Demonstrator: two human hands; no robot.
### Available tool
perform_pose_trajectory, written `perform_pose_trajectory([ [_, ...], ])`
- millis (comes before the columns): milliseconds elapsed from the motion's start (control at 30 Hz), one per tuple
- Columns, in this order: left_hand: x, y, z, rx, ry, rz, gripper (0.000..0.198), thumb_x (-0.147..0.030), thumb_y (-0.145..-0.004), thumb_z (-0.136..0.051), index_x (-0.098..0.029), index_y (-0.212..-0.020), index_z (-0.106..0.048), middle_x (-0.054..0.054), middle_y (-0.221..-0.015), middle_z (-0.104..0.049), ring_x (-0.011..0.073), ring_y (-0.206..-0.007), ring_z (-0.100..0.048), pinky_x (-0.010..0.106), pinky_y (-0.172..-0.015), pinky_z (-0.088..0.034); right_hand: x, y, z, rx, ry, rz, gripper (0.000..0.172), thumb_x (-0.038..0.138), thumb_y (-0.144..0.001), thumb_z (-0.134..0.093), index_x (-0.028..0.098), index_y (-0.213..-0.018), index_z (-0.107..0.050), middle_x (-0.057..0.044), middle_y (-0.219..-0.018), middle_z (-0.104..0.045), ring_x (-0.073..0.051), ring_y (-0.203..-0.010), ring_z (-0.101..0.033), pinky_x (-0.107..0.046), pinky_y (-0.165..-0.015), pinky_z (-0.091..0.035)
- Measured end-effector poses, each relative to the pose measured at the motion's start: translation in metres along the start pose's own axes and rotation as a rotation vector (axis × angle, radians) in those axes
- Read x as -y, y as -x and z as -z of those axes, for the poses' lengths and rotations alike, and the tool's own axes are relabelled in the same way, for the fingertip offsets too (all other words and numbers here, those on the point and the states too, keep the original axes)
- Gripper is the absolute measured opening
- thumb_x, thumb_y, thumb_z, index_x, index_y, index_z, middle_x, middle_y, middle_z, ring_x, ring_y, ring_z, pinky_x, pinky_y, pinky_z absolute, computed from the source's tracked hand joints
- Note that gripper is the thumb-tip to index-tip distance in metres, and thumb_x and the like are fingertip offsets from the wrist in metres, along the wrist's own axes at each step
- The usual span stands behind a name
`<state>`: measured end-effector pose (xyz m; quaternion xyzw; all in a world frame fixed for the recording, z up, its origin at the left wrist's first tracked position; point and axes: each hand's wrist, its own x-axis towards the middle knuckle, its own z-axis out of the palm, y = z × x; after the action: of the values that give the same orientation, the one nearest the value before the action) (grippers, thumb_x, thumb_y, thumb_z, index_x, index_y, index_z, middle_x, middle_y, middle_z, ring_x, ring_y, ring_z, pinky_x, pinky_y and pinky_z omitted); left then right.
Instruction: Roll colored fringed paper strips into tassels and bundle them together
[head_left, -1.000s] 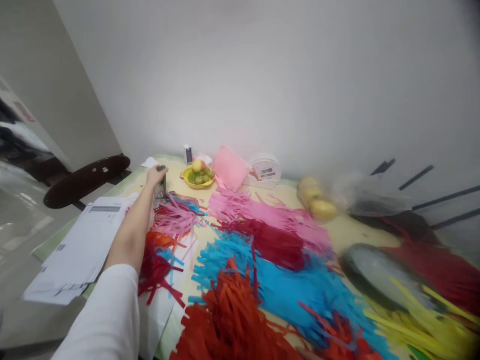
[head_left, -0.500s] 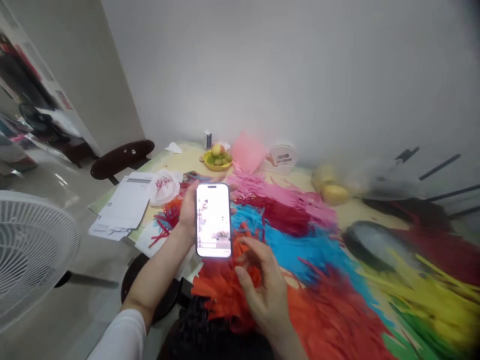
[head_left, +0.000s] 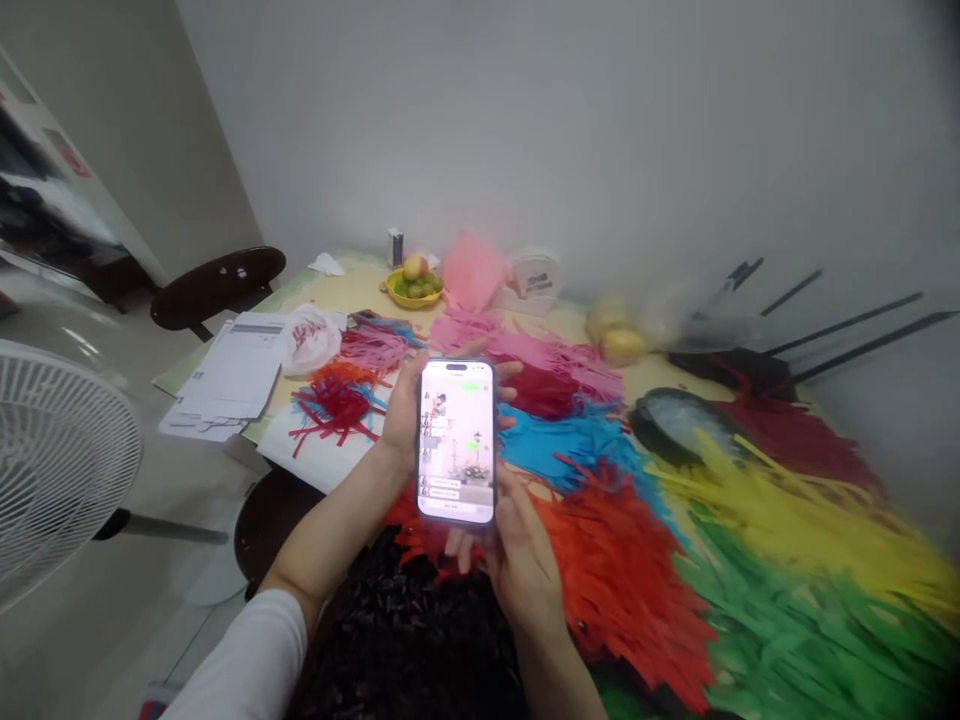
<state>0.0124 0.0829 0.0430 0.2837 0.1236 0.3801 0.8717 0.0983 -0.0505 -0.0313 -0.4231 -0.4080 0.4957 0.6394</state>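
Observation:
A smartphone (head_left: 455, 440) with a lit screen showing what looks like a chat page is held upright in front of me. My left hand (head_left: 405, 415) grips it from the left, its fingertips showing past the right edge. Against the phone's lower right corner is my right hand (head_left: 525, 565), thumb along the side and fingers curled below the bottom edge. Under both hands lies black fringed material (head_left: 405, 640). Close by on the table are heaps of cut strips: orange-red (head_left: 622, 570), blue (head_left: 555, 450), and dark red (head_left: 536, 390).
Yellow (head_left: 795, 520) and green (head_left: 817, 640) strips spread to the right, near a dark bowl (head_left: 686, 425). Papers (head_left: 229, 375) and a plastic bag (head_left: 309, 340) lie left. A yellow fruit bowl (head_left: 415, 300) stands toward the wall. A fan (head_left: 60, 470) and chair (head_left: 221, 285) are at left.
My right hand has moved from apart, beside the phone, to its lower right edge. The view has shifted, showing more of the green strips and black fringe.

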Motion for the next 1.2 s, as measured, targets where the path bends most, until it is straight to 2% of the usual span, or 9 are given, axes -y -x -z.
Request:
perform_pose_trajectory([
  [100,0.006,-0.001,0.001,-0.021,0.030,-0.020,0.055,-0.054,-0.088,-0.047,-0.015,-0.125,-0.060,0.016,-0.116,-0.072,0.0284,-0.093,-0.072,0.037,-0.074,-0.058,-0.003,0.001,-0.001,0.009,-0.159,-0.090,0.045,0.049,-0.098,-0.046,0.017,-0.129,-0.049,-0.004,-0.069,-0.069,-0.019,-0.057,-0.068,-0.028,-0.046,-0.053],
  [233,0.021,0.009,0.004,-0.157,-0.077,-0.053,0.053,-0.051,-0.086,-0.055,-0.009,-0.119,-0.062,0.016,-0.106,-0.074,0.0283,-0.093,-0.072,0.034,-0.077,-0.056,0.001,0.000,0.001,-0.044,-0.233,-0.088,0.044,0.049,-0.095,-0.054,0.017,-0.125,-0.051,-0.002,-0.067,-0.068,-0.017,-0.053,-0.066,-0.026,-0.044,-0.052],
  [333,0.037,0.025,0.007,-0.222,-0.175,-0.123,0.054,-0.038,-0.079,-0.065,-0.012,-0.126,-0.058,0.012,-0.108,-0.074,0.0259,-0.094,-0.070,0.031,-0.078,-0.054,0.003,-0.001,0.002,-0.089,-0.267,-0.057,0.041,0.048,-0.094,-0.056,0.018,-0.122,-0.053,-0.001,-0.066,-0.068,-0.016,-0.052,-0.065,-0.025,-0.044,-0.052],
  [467,0.050,0.041,0.014,-0.179,-0.271,-0.145,0.064,-0.029,-0.073,-0.068,-0.014,-0.134,-0.051,0.012,-0.112,-0.071,0.0238,-0.085,-0.070,0.029,-0.070,-0.052,0.002,0.001,0.002,-0.099,-0.290,-0.032,0.042,0.048,-0.094,-0.056,0.017,-0.122,-0.055,-0.001,-0.065,-0.068,-0.016,-0.050,-0.065,-0.025,-0.042,-0.052],
  [600,0.052,0.044,0.020,-0.138,-0.331,-0.107,0.078,-0.025,-0.070,-0.070,-0.018,-0.143,-0.043,0.011,-0.112,-0.071,0.0216,-0.079,-0.068,0.026,-0.064,-0.051,-0.001,0.002,0.002,-0.124,-0.308,-0.020,0.040,0.048,-0.095,-0.055,0.016,-0.120,-0.056,-0.001,-0.063,-0.067,-0.016,-0.048,-0.064,-0.025,-0.040,-0.051],
  [733,0.052,0.044,0.021,-0.129,-0.344,-0.087,0.086,-0.023,-0.069,-0.070,-0.021,-0.148,-0.037,0.011,-0.119,-0.068,0.0248,-0.092,-0.067,0.028,-0.071,-0.051,-0.002,0.005,0.004,-0.125,-0.297,-0.019,0.040,0.049,-0.096,-0.053,0.016,-0.118,-0.057,-0.002,-0.064,-0.068,-0.016,-0.049,-0.064,-0.025,-0.039,-0.050],
  [867,0.054,0.044,0.020,-0.115,-0.337,-0.082,0.084,-0.023,-0.069,-0.069,-0.020,-0.147,-0.039,0.012,-0.124,-0.066,0.0265,-0.099,-0.065,0.029,-0.073,-0.051,-0.002,0.009,0.009,-0.117,-0.292,-0.037,0.041,0.048,-0.096,-0.051,0.016,-0.121,-0.055,-0.004,-0.069,-0.070,-0.018,-0.051,-0.065,-0.028,-0.042,-0.053],
  [1067,0.056,0.044,0.020,-0.042,-0.307,-0.070,0.083,-0.030,-0.068,-0.066,-0.016,-0.146,-0.039,0.011,-0.103,-0.070,0.0161,-0.066,-0.063,0.023,-0.056,-0.046,0.003,0.011,0.007,-0.109,-0.284,-0.038,0.041,0.047,-0.098,-0.046,0.016,-0.124,-0.052,-0.004,-0.065,-0.070,-0.021,-0.050,-0.067,-0.032,-0.043,-0.054],
  [1200,0.056,0.046,0.019,-0.019,-0.342,-0.052,0.087,-0.033,-0.071,-0.063,-0.018,-0.150,-0.031,0.011,-0.097,-0.070,0.0147,-0.057,-0.059,0.023,-0.051,-0.043,0.005,0.012,0.005,-0.149,-0.276,-0.049,0.042,0.048,-0.097,-0.049,0.017,-0.125,-0.053,-0.004,-0.066,-0.070,-0.019,-0.047,-0.065,-0.030,-0.041,-0.053],
])
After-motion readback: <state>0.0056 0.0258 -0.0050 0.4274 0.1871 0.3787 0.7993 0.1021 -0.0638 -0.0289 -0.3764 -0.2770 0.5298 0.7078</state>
